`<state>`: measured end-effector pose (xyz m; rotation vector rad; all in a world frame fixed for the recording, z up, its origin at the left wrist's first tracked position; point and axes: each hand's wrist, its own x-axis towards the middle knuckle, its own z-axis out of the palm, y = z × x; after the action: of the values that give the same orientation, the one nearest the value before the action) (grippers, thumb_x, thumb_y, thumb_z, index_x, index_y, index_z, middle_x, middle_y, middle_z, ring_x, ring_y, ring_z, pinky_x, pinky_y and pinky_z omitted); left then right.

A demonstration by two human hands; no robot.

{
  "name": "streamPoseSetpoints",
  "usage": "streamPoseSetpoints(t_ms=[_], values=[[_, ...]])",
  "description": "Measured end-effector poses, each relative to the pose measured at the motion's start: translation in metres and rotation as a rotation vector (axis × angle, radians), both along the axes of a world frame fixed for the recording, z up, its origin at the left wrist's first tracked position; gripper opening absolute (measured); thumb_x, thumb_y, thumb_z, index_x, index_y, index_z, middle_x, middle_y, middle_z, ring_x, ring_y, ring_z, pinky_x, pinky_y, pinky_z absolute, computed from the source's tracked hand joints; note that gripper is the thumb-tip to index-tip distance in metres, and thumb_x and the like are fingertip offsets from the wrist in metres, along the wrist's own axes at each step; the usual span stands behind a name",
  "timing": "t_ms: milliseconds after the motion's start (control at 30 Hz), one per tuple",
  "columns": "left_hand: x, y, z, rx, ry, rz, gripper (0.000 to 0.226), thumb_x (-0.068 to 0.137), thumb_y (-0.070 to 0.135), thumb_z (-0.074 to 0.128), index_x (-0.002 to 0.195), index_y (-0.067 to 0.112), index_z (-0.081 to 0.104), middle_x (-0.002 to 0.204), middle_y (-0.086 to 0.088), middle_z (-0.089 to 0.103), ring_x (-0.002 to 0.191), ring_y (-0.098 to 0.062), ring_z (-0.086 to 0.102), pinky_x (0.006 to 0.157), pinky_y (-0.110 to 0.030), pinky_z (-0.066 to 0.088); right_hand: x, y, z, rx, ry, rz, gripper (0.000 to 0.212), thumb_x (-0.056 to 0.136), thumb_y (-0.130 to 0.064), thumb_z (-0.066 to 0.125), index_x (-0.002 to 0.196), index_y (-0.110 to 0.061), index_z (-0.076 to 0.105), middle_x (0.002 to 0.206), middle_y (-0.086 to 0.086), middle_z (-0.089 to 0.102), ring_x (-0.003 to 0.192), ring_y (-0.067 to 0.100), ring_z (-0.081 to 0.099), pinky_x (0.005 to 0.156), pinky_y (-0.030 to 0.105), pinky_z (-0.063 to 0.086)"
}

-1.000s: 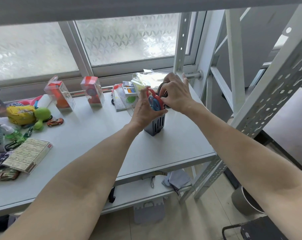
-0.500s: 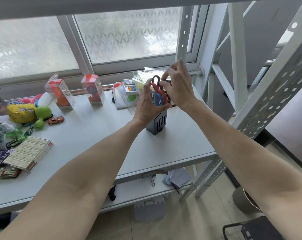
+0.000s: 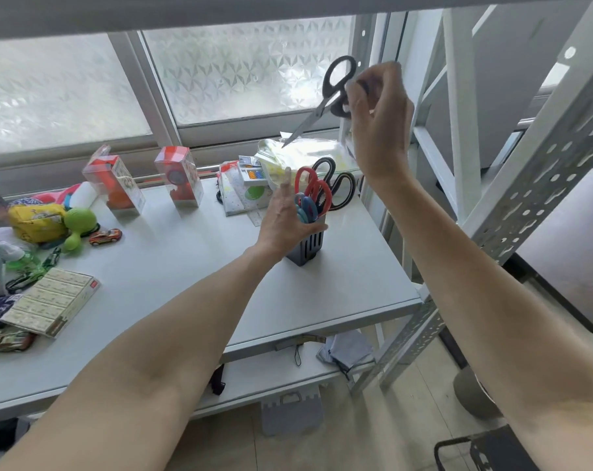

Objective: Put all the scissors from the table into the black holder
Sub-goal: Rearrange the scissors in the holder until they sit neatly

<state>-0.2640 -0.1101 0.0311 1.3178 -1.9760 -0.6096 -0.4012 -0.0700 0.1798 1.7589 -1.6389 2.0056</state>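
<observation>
The black holder (image 3: 308, 245) stands upright near the right end of the table (image 3: 173, 266). Red-handled scissors (image 3: 313, 188), small blue-handled scissors (image 3: 305, 209) and black-handled scissors (image 3: 337, 185) stick up out of it. My left hand (image 3: 286, 220) grips the holder's left side at the top. My right hand (image 3: 378, 117) is raised well above the holder and holds another pair of black-handled scissors (image 3: 325, 96) by the handles, blades pointing down and left.
Two clear toy boxes (image 3: 178, 176), a stationery pack (image 3: 246, 185), a plastic bag (image 3: 302, 154), a green toy (image 3: 76, 226), a toy car (image 3: 105, 236) and a flat carton (image 3: 52, 305) lie on the table. White perforated shelf posts (image 3: 539, 158) rise on the right.
My right hand has lifted a pair of black-handled scissors up and out from the holder's top to high above it. My left hand stays on the holder.
</observation>
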Motion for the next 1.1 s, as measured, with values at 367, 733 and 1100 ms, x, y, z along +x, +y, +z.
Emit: streamPoseSetpoints(t_ms=[367,733,1100], values=[[0.001,0.013,-0.008,0.026,0.056,0.135,0.084,0.07,0.047,0.08,0.141,0.021,0.043,0.131,-0.007,0.046,0.123,-0.023,0.047,0.101,-0.037,0.046,0.004,0.017,-0.037,0.177,0.347,-0.098,0.014,0.097,-0.02,0.057,0.1,-0.006,0.056,0.08,0.002,0.07,0.07,0.019,0.066,0.069,0.021,0.05],[-0.005,0.015,-0.005,0.05,0.148,0.123,0.063,0.073,0.031,0.082,0.124,0.011,0.05,0.12,-0.01,0.049,0.106,-0.021,0.056,0.093,-0.034,0.053,-0.001,0.009,-0.044,0.289,0.45,-0.074,0.014,0.095,-0.018,0.061,0.101,-0.006,0.06,0.086,0.006,0.071,0.078,0.023,0.068,0.077,0.04,0.055],[-0.001,0.013,-0.005,0.086,0.205,0.094,0.065,0.071,0.029,0.084,0.123,0.011,0.05,0.12,-0.008,0.051,0.104,-0.017,0.056,0.087,-0.024,0.051,0.009,-0.002,-0.083,0.448,0.65,-0.177,0.019,0.082,-0.032,0.074,0.091,-0.017,0.068,0.111,0.0,0.058,0.11,0.021,0.053,0.094,0.04,0.036]])
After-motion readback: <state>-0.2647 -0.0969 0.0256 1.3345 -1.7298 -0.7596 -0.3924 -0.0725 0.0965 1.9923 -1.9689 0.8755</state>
